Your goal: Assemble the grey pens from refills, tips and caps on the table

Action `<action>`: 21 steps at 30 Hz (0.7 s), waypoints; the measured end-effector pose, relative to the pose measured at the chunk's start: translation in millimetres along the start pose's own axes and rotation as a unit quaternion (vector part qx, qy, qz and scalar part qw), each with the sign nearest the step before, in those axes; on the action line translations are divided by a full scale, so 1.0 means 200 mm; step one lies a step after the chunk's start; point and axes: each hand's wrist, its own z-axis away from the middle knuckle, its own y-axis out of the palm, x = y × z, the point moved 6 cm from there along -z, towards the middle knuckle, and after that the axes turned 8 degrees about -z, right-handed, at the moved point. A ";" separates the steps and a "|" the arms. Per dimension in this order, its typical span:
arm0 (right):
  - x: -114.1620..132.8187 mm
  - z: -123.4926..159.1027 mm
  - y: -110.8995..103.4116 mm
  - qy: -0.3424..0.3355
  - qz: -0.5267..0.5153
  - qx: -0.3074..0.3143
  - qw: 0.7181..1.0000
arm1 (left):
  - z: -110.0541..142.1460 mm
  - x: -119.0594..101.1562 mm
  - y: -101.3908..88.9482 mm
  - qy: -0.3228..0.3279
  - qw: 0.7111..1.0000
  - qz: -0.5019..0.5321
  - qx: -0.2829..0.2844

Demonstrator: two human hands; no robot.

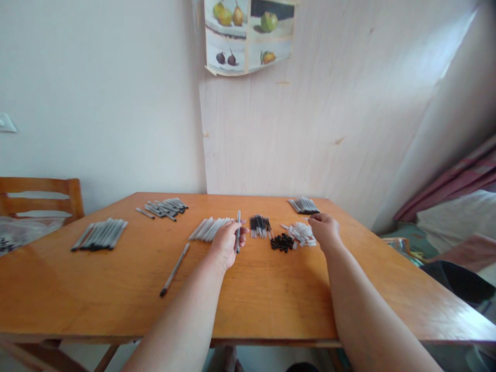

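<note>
My left hand is closed around a pen, which points upward with a dark lower end. Behind that hand lies a row of white pen barrels, partly covered by it. My right hand has its fingers pinched together at the right edge of a heap of small white caps. A whitish speck shows at its fingertips, too small to name. Between the hands are dark ink refills and a pile of small black plugs.
On the wooden table, a single pen lies left of my left forearm. Bundles of pens lie at the left, back left and back right. A wooden chair stands at the far left.
</note>
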 end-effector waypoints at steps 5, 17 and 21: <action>-0.05 -0.01 0.04 0.015 0.107 0.043 0.993 | 0.00 0.00 0.00 -0.011 1.000 -0.009 -0.003; -0.01 0.05 0.10 0.006 0.163 0.072 0.984 | -0.01 0.00 -0.02 0.016 0.999 -0.032 -0.017; 0.01 0.06 0.10 0.009 0.166 0.074 0.983 | -0.02 -0.01 -0.03 0.017 0.999 -0.023 -0.028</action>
